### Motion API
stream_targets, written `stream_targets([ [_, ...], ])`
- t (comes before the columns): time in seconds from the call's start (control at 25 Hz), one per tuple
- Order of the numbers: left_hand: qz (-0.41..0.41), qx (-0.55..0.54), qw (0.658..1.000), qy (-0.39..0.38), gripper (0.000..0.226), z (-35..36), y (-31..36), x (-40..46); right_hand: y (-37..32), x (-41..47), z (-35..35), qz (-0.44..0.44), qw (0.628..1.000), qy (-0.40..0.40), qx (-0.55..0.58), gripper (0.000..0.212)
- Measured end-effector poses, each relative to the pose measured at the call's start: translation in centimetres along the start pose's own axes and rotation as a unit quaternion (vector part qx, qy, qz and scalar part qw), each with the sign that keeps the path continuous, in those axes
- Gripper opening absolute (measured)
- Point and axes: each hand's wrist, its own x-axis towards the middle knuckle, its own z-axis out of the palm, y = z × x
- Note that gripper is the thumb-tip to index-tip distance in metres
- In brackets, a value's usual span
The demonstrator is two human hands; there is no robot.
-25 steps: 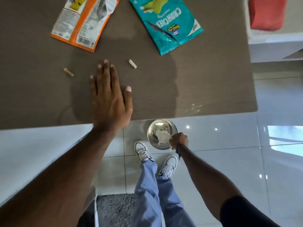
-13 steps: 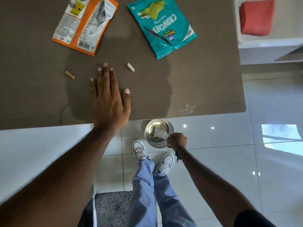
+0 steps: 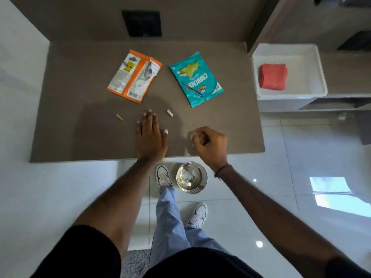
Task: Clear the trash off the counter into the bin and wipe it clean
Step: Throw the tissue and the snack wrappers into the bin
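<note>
A shiny round bin [image 3: 191, 176] is sitting on the white floor, just in front of the near edge of the counter [image 3: 80, 137]. White scraps are lying inside it. One white shoe [image 3: 163, 176] is standing right beside the bin.

The left hand [image 3: 151, 137] is lying flat on the counter by the near edge, with its fingers spread and nothing in it. The right hand [image 3: 208, 145] is hanging over the near edge too, curled in a loose fist. I cannot tell if it is holding anything.

A small brown stub [image 3: 119, 117] and a small white stub [image 3: 170, 113] are lying a bit farther in, one on each side of the left fingertips.

Farther back, an orange wrapper [image 3: 134, 76] and a teal chip bag [image 3: 195, 79] are lying flat near the middle of the counter.

Past the right edge, a folded red cloth [image 3: 272, 77] is sitting in a white tray [image 3: 313, 77].
</note>
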Motion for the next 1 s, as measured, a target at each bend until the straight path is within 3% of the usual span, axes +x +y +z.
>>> stream_targets([
  [0.08,0.007,-0.057,0.998,0.017,0.057,-1.6,-0.4,1.5,-2.0,5.9,0.1,-0.009,0.999,0.012,-0.044,0.013],
  [0.16,0.005,-0.116,0.991,0.073,0.04,-3.7,-1.2,4.5,-3.1,11.9,0.7,0.034,0.994,-0.021,-0.099,0.037],
  [0.24,-0.057,-0.117,0.986,0.104,0.041,-5.8,-2.7,8.7,-3.6,17.3,1.4,0.068,0.978,-0.073,-0.184,0.068],
  [0.36,-0.19,-0.094,0.977,0.001,0.077,-7.9,-4.6,15.2,-2.9,23.1,2.1,0.167,0.927,-0.132,-0.309,0.103],
  [0.44,-0.209,-0.102,0.97,-0.066,0.102,-8.0,-5.8,18.1,-1.9,24.5,2.3,0.217,0.901,-0.159,-0.342,0.108],
  [0.52,-0.207,-0.115,0.967,-0.096,0.118,-7.6,-6.8,20.0,-1.1,24.8,2.7,0.237,0.896,-0.167,-0.336,0.099],
  [0.6,-0.219,-0.162,0.955,-0.118,0.119,-7.4,-7.8,21.5,-0.7,25.3,2.8,0.277,0.905,-0.169,-0.275,0.086],
  [0.76,-0.248,-0.292,0.908,-0.171,0.072,-7.7,-9.2,23.4,-0.9,26.0,2.4,0.38,0.909,-0.165,-0.05,0.052],
  [0.88,-0.268,-0.444,0.836,-0.182,0.043,-7.8,-9.5,23.4,-2.7,25.8,2.2,0.44,0.848,-0.159,0.248,0.039],
  [1.0,-0.237,-0.553,0.77,-0.213,0.036,-8.6,-9.2,23.3,-5.0,25.8,3.7,0.405,0.794,-0.226,0.393,0.043],
])
